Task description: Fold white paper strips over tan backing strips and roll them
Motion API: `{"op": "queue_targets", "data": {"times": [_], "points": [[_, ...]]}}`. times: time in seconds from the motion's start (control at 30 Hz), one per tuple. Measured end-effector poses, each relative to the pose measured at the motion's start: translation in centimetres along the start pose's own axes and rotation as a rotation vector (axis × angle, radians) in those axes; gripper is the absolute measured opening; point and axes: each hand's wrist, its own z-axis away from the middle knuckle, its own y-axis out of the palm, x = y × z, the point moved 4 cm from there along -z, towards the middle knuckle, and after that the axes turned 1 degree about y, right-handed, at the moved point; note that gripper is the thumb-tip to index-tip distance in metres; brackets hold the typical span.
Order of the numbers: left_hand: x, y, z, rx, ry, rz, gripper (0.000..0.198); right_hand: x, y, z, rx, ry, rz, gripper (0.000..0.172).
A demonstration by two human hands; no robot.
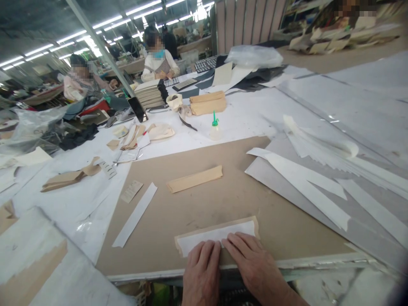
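Note:
A tan strip (256, 226) lies near the front edge of a brown board, with a white strip (200, 239) on top of it. My left hand (202, 265) bears down on its near long edge, fingers together and bent. Beside it, my right hand (250, 259) grips the same edge, its fingertips almost meeting those of the left. Both thumbs are hidden, and so is the part of the edge under my fingers. Farther up the board rests a separate tan piece (195, 179). A loose white strip (135, 214) and a small marked tan piece (131, 191) lie to the left.
The brown board (236, 191) covers the table's front. White strips (299, 182) lie on a grey sheet at right. Behind stand a green-tipped bottle (215, 127), a tan stack (208, 103) and a phone (137, 109). Two people sit at the far left.

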Motion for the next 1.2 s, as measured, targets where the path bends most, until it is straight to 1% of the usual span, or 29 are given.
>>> {"op": "queue_targets", "data": {"times": [0.1, 0.27, 0.4, 0.53, 0.63, 0.7, 0.8, 0.87, 0.93, 1.03, 1.13, 1.2], "points": [[0.1, 0.4, -0.1, -0.002, -0.027, -0.022, 0.045, 0.1, 0.2, 0.2, 0.024, 0.004, 0.042, 0.047], [0.0, 0.7, -0.4, -0.004, -0.077, -0.052, 0.045, 0.3, 0.6, 0.3, 0.059, 0.043, 0.105, 0.055], [-0.3, 0.7, -0.8, 0.01, -0.11, -0.078, 0.047, 0.7, 1.0, 0.3, 0.046, 0.07, 0.169, 0.06], [-0.5, 0.7, -1.0, 0.015, -0.135, -0.082, 0.05, 1.1, 1.0, 0.1, 0.015, 0.085, 0.192, 0.059], [0.0, 0.4, -0.9, -0.01, -0.153, -0.016, 0.046, 0.9, -0.2, 0.0, -0.005, 0.071, 0.138, 0.049], [0.8, -0.1, -0.7, -0.04, -0.174, 0.099, 0.037, 0.3, -1.5, 0.2, -0.011, 0.081, 0.074, 0.04], [2.1, -1.0, -0.3, -0.078, -0.236, 0.281, 0.025, -1.4, -3.8, 1.3, -0.057, 0.142, 0.008, 0.029], [2.5, -1.6, -0.1, -0.088, -0.253, 0.323, 0.021, -2.8, -4.8, 2.3, -0.084, 0.197, -0.007, 0.022], [2.2, -2.1, -0.2, -0.102, -0.225, 0.306, 0.019, -4.3, -5.3, 3.2, -0.075, 0.235, -0.01, 0.018], [0.8, -2.2, -1.0, -0.097, -0.157, 0.266, 0.02, -6.0, -5.5, 4.1, -0.045, 0.251, 0.023, 0.018], [-0.5, -1.2, -1.7, -0.038, -0.091, 0.247, 0.022, -7.0, -5.7, 4.2, -0.032, 0.244, 0.063, 0.02], [-0.8, -0.4, -1.6, -0.006, -0.057, 0.223, 0.022, -7.3, -5.8, 4.1, -0.019, 0.24, 0.074, 0.021]]}}
